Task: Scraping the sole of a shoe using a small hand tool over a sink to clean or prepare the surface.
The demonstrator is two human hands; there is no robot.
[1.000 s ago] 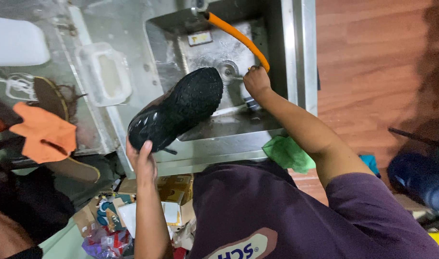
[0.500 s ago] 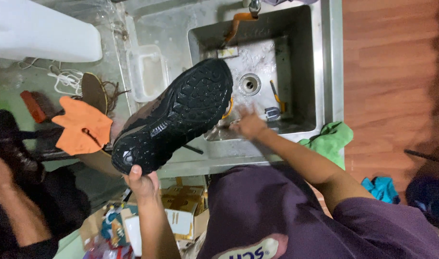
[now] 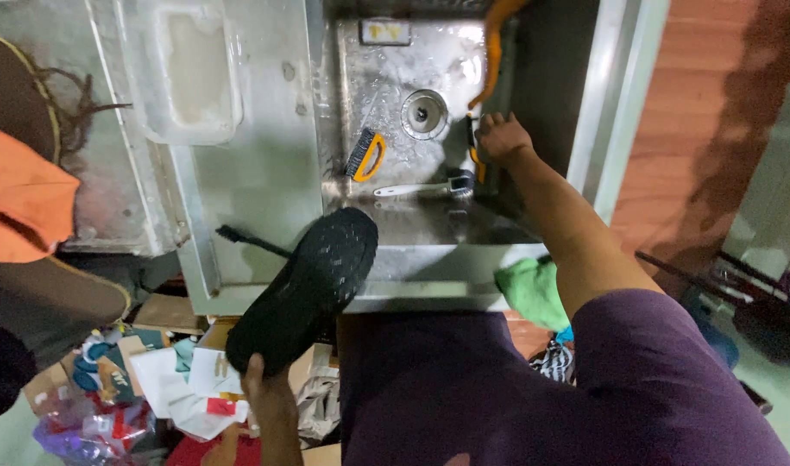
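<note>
— What's the left hand (image 3: 270,399) got?

— A black shoe (image 3: 304,289), sole turned up. The fingers are clamped round its heel end, and the rest of the shoe runs up and away from that grip, the toe reaching over the front edge of the steel sink (image 3: 386,259).

— And the other hand?

— The right hand (image 3: 503,138) is down inside the basin, fingers curled at a small dark-and-yellow tool (image 3: 472,155) standing against the basin's right wall. I can't tell whether the fingers are properly closed on it or only touching. The orange hose (image 3: 494,47) hangs just above that hand.

— Anything else near it?

— Just left of the right hand lies a white-handled brush (image 3: 416,188), and further left a yellow-handled wire brush (image 3: 363,155). The drain (image 3: 424,113) sits between the wire brush and the hand.

— So the shoe's well apart from the right hand?

— Yes, the shoe stays below and left of it, outside the basin. A green cloth (image 3: 533,289) hangs off the sink's front edge under the right forearm, to the right of the shoe's toe.
</note>
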